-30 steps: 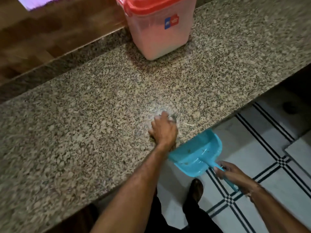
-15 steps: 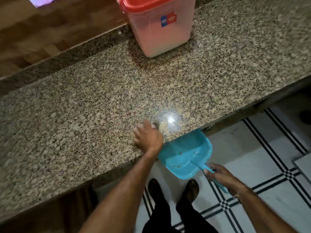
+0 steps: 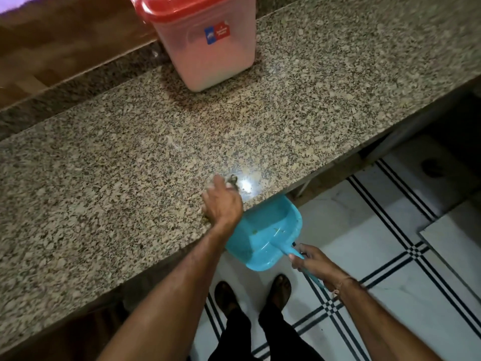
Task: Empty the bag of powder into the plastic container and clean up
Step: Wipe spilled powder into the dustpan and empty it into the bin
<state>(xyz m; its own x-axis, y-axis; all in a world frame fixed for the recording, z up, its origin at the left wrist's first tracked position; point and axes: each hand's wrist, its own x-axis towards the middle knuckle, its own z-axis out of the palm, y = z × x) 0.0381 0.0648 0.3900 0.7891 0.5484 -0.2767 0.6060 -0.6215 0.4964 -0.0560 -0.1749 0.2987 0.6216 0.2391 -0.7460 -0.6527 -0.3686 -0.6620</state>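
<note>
Plastic container [image 3: 208, 50], its red lid [image 3: 182, 9] on and pale powder showing through, stands at the back of the granite desk [image 3: 104, 178], well apart from the 2 hands. Left hand [image 3: 222, 201] rests knuckles-up near the desk's front edge, fingers bent over something small and grey; whether its grip has hold of it I cannot tell. Right hand [image 3: 312, 264] has its grip wrapped round the handle [image 3: 289, 250] of a blue dustpan [image 3: 263, 230], held just under that edge.
</note>
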